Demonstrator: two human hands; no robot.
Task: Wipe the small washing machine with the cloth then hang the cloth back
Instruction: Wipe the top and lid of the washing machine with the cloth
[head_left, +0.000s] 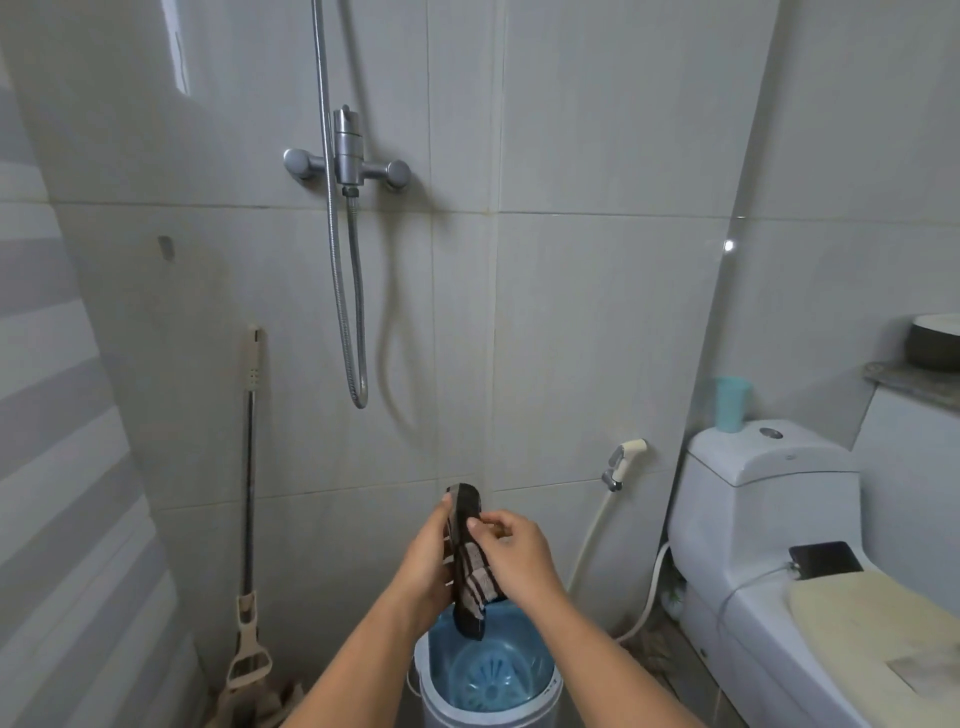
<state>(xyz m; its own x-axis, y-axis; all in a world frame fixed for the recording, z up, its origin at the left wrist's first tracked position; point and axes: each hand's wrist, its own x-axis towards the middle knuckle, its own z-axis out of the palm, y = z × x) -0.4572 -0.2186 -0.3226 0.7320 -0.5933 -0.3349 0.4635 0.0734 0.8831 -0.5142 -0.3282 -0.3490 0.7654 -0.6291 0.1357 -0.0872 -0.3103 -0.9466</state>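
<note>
My fingers (475, 522) on the right hand (514, 556) pinch the upper part of 1 cloth (470, 558), thumb and forefinger closed on its dark band. My left hand (428, 553) wraps the same cloth from the other side, fingers curled shut around it, thumb tip up by its top edge. So both of my 2 hands grip 1 brown-and-cream striped cloth, held upright, its lower dark end dangling just over the washing machine (488, 675).

That 1 small washing machine stands directly below my hands, its top open, blue tub and round pulsator showing inside a pale rim.

Left of the washing machine, 1 mop (250, 493) leans against the tiled wall. Above the washing machine, 1 shower mixer (347, 163) sits on the wall with 1 metal hose (353, 312) looping down. Right of the washing machine hang 1 bidet sprayer (623, 462) and its white hose, then 1 toilet (769, 525). On the toilet's tank stands 1 teal cup (731, 404); 1 dark phone (825, 558) lies by its lid.
</note>
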